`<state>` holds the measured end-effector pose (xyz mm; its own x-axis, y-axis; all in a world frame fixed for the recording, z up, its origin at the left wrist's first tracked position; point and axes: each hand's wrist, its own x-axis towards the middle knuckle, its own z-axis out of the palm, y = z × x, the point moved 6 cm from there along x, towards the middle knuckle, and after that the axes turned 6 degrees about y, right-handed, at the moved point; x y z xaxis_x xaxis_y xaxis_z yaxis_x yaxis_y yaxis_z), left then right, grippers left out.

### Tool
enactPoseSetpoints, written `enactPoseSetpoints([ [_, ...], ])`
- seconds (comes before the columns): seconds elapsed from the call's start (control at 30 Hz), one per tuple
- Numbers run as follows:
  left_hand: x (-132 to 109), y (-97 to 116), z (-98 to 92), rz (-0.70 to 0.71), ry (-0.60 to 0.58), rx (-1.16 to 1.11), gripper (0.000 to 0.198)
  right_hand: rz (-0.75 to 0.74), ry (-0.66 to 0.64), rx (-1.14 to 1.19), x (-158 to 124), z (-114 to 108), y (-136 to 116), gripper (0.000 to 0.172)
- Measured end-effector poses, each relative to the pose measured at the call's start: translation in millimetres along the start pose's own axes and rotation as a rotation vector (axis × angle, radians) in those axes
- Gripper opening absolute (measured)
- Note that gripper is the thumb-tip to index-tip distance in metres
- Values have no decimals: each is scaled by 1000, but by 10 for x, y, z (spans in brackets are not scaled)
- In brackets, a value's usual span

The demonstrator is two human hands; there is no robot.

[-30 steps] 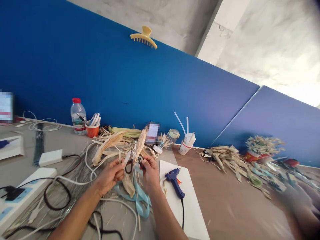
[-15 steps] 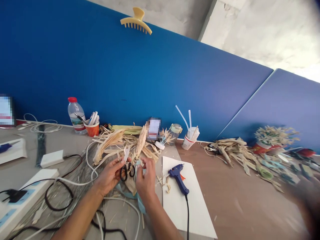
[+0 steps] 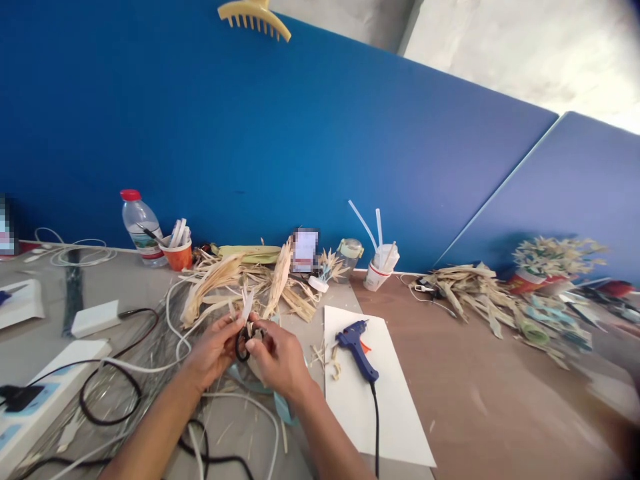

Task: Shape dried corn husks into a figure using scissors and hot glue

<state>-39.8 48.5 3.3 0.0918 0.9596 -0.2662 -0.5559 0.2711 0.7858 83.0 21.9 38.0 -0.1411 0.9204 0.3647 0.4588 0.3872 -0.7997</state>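
Note:
My left hand [image 3: 216, 352] is closed on a pair of scissors [image 3: 242, 348], pinching them where the blades begin. Their pale blades point up and away from me, and the black handles hang below. Close against it, my right hand [image 3: 281, 357] has its fingers curled round the handle on the right, partly hiding it. Beneath both hands runs a light blue ribbon [image 3: 283, 407], whose upper part they cover. Just beyond the blades lies a heap of dried corn husks [image 3: 213, 287].
A blue glue gun [image 3: 359, 350] rests on white paper [image 3: 380, 427] at the right. Cables and a power strip [image 3: 55, 383] crowd the left. A bottle [image 3: 143, 230], an orange cup [image 3: 177, 255], a phone [image 3: 305, 250] and a white cup [image 3: 377, 275] line the blue partition [image 3: 300, 133].
My right hand has moved left onto the scissors' handles; before, it was apart from them. The view has shifted slightly. The blurred hand at the far right has moved mostly out of sight.

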Motion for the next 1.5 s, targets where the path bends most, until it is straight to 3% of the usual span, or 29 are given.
enactPoseSetpoints([
  [0.13,24,-24,-42,-19,-11,16,19,60,-45,82,11,33,26,18],
  [0.3,17,-25,-61,-37,49,7,19,237,330,22,116,-281,295,27],
  [0.37,-2,-17,-49,-44,61,-1,18,215,455,-168,139,-450,347,26],
  [0.47,-23,-21,-28,-64,42,-6,18,140,597,-374,117,-608,312,40],
  [0.53,-22,-34,-26,-79,30,-1,19,56,516,-306,109,-535,242,35],
  [0.6,-8,-45,-31,-76,27,-2,20,0,284,-170,98,-320,164,30],
  [0.67,9,-53,-29,-59,26,-6,19,19,82,-121,49,-94,112,32],
  [0.73,20,-63,-24,-36,35,-6,18,72,4,-146,-6,47,94,42],
  [0.83,16,-87,8,-22,26,19,15,152,-8,-70,-45,157,120,55],
  [0.93,-3,-98,59,-32,-20,62,17,246,-11,203,-16,235,213,63],
  [1.17,-19,23,75,78,-20,215,22,624,225,939,125,-8,564,35],
  [1.3,-6,-53,78,45,-48,392,27,562,219,1072,183,-223,532,36],
  [1.5,-7,-127,83,39,-76,578,28,366,228,794,209,-265,440,42],
])
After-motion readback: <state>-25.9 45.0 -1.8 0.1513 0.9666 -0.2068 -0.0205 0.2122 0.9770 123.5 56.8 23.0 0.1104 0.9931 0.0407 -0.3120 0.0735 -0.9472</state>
